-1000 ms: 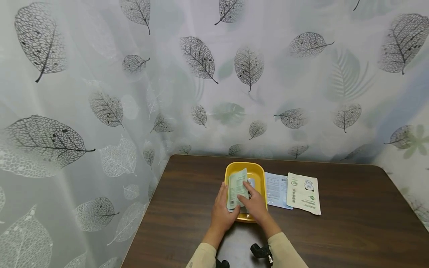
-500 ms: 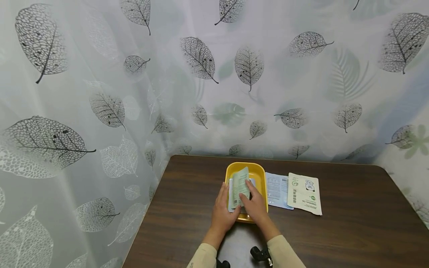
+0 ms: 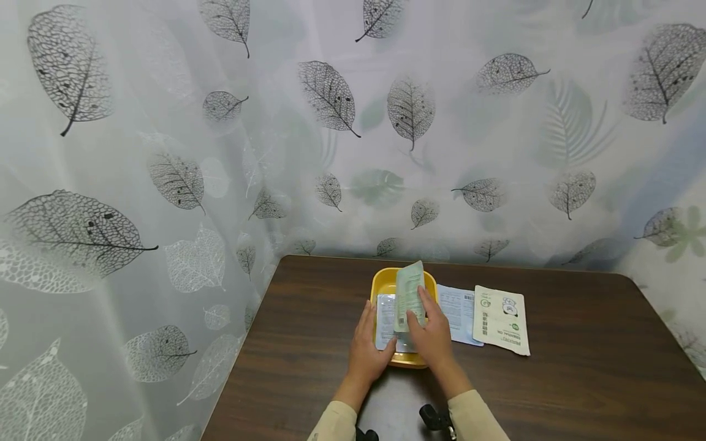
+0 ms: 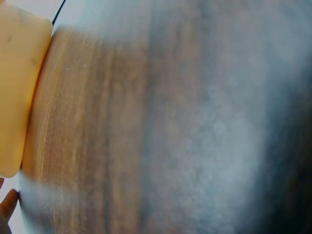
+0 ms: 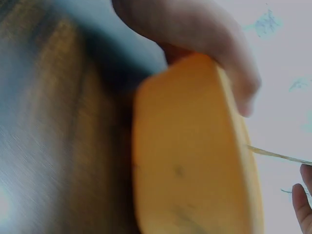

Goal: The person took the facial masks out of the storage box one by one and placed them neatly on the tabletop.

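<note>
My right hand (image 3: 432, 334) pinches a flat pale-green packet (image 3: 409, 294) between thumb and fingers, lifted at a tilt over the yellow tray (image 3: 405, 362). In the right wrist view, its fingertips (image 5: 303, 200) show by the packet's thin edge (image 5: 280, 156). My left hand (image 3: 366, 346) holds the tray's near-left side; its thumb (image 5: 241, 92) bends over the rim. Inside the tray lies a white-blue packet (image 3: 385, 315), partly covered by the green one. The left wrist view shows mostly blurred table, with the tray's outer wall (image 4: 22, 87) at its left edge.
Just right of the tray, a light-blue printed packet (image 3: 458, 312) lies partly under a cream packet (image 3: 501, 318) with a cartoon animal print. All rest on a dark wooden table (image 3: 584, 343). A leaf-patterned curtain (image 3: 380, 202) hangs behind and to the left.
My right hand has moved right and slightly up with the green packet, uncovering more of the white-blue packet beneath. The left hand stays at the tray's left side.
</note>
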Tool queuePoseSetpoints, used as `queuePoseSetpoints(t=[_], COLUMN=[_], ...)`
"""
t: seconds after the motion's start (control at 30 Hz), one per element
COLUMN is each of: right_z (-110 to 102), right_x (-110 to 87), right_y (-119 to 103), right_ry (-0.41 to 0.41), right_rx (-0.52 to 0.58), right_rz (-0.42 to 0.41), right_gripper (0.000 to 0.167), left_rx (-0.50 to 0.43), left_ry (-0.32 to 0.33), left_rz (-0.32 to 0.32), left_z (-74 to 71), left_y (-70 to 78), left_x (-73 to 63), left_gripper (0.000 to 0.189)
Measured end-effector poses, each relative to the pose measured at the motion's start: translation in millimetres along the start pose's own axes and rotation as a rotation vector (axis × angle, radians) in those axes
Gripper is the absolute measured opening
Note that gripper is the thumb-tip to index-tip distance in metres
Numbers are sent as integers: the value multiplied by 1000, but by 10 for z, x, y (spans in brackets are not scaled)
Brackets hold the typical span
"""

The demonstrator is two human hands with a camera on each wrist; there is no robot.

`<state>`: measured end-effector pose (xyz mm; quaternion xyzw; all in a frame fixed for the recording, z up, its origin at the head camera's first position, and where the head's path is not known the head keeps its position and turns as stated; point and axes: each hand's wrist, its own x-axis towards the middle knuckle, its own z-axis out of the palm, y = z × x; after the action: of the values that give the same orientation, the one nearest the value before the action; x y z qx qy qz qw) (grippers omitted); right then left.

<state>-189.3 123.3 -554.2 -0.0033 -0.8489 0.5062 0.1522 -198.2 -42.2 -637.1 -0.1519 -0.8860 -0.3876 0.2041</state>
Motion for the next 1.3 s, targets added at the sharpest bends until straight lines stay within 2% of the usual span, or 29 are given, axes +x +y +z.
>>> queuePoseSetpoints(t=[0.43, 0.57, 0.83, 0.93, 1.2, 1.3], right_z=[-515, -662, -976, -1122, -1508, -1628], right_x=[160, 199, 250, 258, 250, 229], right_y=[-111, -89, 42, 131, 493, 666], right_ry=[169, 220, 341, 375, 455, 462], right_rx=[-26, -29, -37, -45, -77, -64], right_rz=[-49, -48, -39, -13, 119, 206], right_gripper=[63, 63, 61, 61, 63, 63], left_rx=[-21, 1, -4, -12, -15, -13], left_ry=[-23, -10, -23, -30, -26, -42], left_rz=[-22, -2, -14, -23, -32, -45], left_z=[-30, -28, -31, -39, -38, -33], left_y=[13, 6, 10, 23, 16, 13], left_x=[-18, -13, -14, -15, 1, 2], left_gripper=[83, 82, 82, 82, 84, 84])
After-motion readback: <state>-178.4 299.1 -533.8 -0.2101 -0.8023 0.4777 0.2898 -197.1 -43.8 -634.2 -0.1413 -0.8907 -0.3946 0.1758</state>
